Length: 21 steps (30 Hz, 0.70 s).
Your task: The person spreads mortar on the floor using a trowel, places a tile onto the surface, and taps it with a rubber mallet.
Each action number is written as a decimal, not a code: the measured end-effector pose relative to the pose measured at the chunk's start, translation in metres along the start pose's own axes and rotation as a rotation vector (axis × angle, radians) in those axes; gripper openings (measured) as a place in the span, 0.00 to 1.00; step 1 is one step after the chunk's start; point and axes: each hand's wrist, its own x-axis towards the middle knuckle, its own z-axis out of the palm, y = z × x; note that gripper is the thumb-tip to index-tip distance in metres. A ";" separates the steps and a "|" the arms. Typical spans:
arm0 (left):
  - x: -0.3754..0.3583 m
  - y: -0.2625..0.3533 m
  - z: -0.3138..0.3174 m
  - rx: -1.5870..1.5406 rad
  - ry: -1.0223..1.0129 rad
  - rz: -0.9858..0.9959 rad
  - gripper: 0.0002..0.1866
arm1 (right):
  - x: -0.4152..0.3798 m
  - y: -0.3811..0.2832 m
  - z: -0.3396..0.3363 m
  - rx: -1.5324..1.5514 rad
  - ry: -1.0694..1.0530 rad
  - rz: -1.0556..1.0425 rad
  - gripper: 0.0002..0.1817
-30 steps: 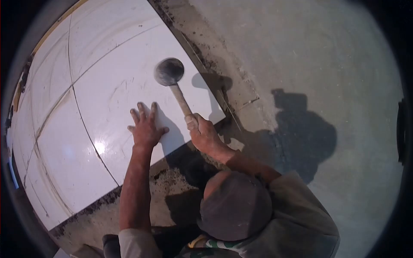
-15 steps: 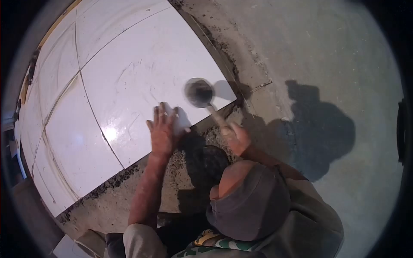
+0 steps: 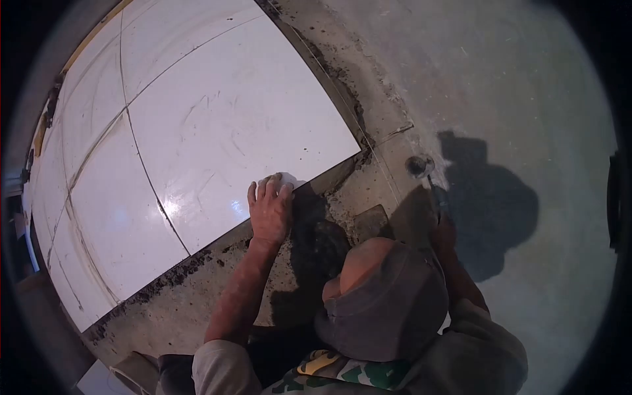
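Observation:
My left hand (image 3: pixel 270 212) rests on the front edge of a large white tile (image 3: pixel 263 105), its fingers slightly bent and apart on the glossy surface. To the right, beyond the tile corner, my right hand (image 3: pixel 444 234) is low over the floor in shadow. It is at the handle end of a mallet with a dark round head (image 3: pixel 418 166). The mallet head is down at the floor, away from the tile. Shadow partly hides the right fingers, but they seem closed round the handle.
More white tiles (image 3: pixel 99 217) with dark joints extend left. Dark crumbly mortar (image 3: pixel 174 280) lines the front edge. A thin string (image 3: pixel 316 59) runs along the right edge. A flat square piece (image 3: pixel 372 224) lies near my cap (image 3: pixel 388 309). Grey concrete floor (image 3: pixel 526 85) spreads right.
The mallet has moved from above the tile corner out to the floor on the right, along with my right hand. My left hand has slid right and closer to the tile's front edge.

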 end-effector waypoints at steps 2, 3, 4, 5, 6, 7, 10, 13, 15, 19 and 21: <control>0.001 -0.002 0.001 0.034 0.022 0.031 0.13 | 0.000 0.014 0.009 -0.061 -0.051 0.085 0.24; 0.002 -0.003 0.002 0.032 0.022 0.033 0.13 | 0.000 0.021 0.018 -0.089 0.011 0.060 0.23; 0.002 -0.004 0.002 0.024 0.025 0.010 0.12 | 0.001 0.022 0.021 -0.116 0.073 0.032 0.23; 0.003 -0.004 0.003 0.016 0.028 -0.012 0.12 | 0.004 0.022 0.022 -0.117 0.074 0.031 0.23; 0.003 -0.004 0.003 0.017 0.028 -0.012 0.12 | 0.007 0.021 0.026 -0.101 0.046 0.081 0.23; 0.002 -0.004 0.004 0.026 0.038 -0.007 0.11 | 0.010 0.016 0.027 -0.084 0.019 0.128 0.22; 0.005 -0.005 0.003 0.021 0.042 -0.020 0.11 | 0.028 0.010 0.036 -0.276 0.389 -0.216 0.20; 0.000 -0.002 0.004 0.001 0.033 -0.033 0.12 | 0.047 -0.068 0.004 -0.010 0.383 -0.554 0.20; 0.005 -0.002 0.004 0.007 0.066 -0.038 0.11 | 0.056 -0.132 -0.010 0.092 0.330 -0.725 0.20; 0.002 -0.008 -0.010 0.015 0.054 -0.098 0.13 | 0.080 -0.197 0.006 -0.080 0.192 -0.870 0.11; 0.003 -0.013 -0.020 0.021 0.057 -0.150 0.13 | 0.090 -0.196 0.012 -0.129 0.196 -0.904 0.09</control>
